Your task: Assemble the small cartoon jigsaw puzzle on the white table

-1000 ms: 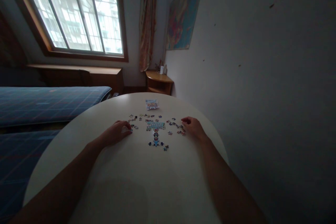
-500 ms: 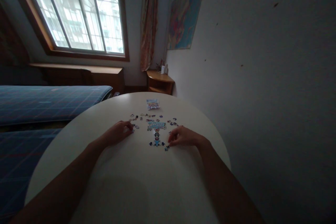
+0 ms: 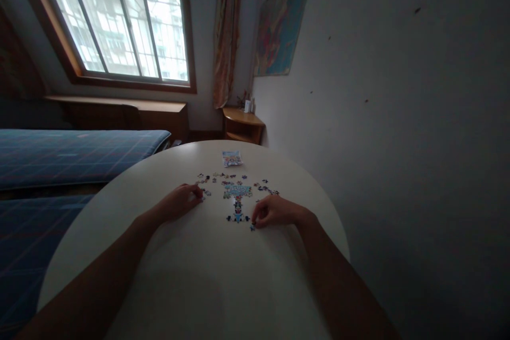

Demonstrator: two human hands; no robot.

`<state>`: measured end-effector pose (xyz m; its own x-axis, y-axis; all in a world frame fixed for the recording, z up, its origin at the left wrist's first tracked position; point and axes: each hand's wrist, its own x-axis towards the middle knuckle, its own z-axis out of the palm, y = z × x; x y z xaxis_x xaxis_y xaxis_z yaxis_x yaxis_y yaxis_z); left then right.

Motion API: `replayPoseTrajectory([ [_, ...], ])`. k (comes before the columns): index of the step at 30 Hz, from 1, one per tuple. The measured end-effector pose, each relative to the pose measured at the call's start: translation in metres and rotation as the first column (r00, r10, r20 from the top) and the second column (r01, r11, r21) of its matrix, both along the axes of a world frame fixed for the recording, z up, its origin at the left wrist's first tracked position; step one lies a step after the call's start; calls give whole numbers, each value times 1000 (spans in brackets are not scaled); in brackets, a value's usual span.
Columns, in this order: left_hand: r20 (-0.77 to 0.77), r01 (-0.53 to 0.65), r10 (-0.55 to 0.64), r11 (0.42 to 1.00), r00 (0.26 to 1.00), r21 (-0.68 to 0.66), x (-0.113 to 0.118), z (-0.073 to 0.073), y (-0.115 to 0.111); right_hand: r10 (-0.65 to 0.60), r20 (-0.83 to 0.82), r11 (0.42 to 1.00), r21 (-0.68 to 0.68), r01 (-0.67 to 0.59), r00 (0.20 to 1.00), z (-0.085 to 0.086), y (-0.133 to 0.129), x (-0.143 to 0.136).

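A partly joined jigsaw puzzle [image 3: 238,191] lies on the round white table [image 3: 191,276], with a blue upper block and a narrow strip running down to a wider foot. My right hand [image 3: 274,211] is at the lower right of it, thumb and fingers closed on a small puzzle piece [image 3: 252,227] at the tabletop. My left hand [image 3: 183,201] rests left of the puzzle with curled fingers, close to several loose pieces [image 3: 206,192]. What its fingertips hold, if anything, is too small to make out.
Loose pieces [image 3: 217,175] form an arc behind the puzzle, and more pieces [image 3: 266,188] lie to its right. A small printed packet [image 3: 232,158] is near the table's far edge. A plaid mattress [image 3: 79,154] stands left, a wall [image 3: 398,170] right.
My right hand has shifted slightly down and toward me, its fingertips now at the lower puzzle piece. Pieces at the right show more fully. My left hand has barely moved.
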<state>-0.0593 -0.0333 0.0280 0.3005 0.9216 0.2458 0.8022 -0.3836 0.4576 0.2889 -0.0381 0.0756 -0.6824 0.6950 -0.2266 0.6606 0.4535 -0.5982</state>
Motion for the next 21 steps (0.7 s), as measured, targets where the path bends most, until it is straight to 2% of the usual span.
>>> replayPoseTrajectory([
  [6, -24, 1, -1, 1000, 1000, 20, 0, -2, 1, 9, 24, 999, 37, -10, 1000, 0, -3, -5],
  [13, -5, 52, -52, 997, 999, 59, 8, 2, -5, 58, -51, 998, -12, -58, 997, -4, -1, -6],
  [17, -6, 111, -111, 990, 994, 89, 25, 8, -13, -5, -61, 999, 44, 8, 998, 0, -3, -5],
  [21, -16, 220, -220, 969, 975, 112, 52, 13, -27, -68, 50, 995, 77, 64, 996, 6, -9, -9],
])
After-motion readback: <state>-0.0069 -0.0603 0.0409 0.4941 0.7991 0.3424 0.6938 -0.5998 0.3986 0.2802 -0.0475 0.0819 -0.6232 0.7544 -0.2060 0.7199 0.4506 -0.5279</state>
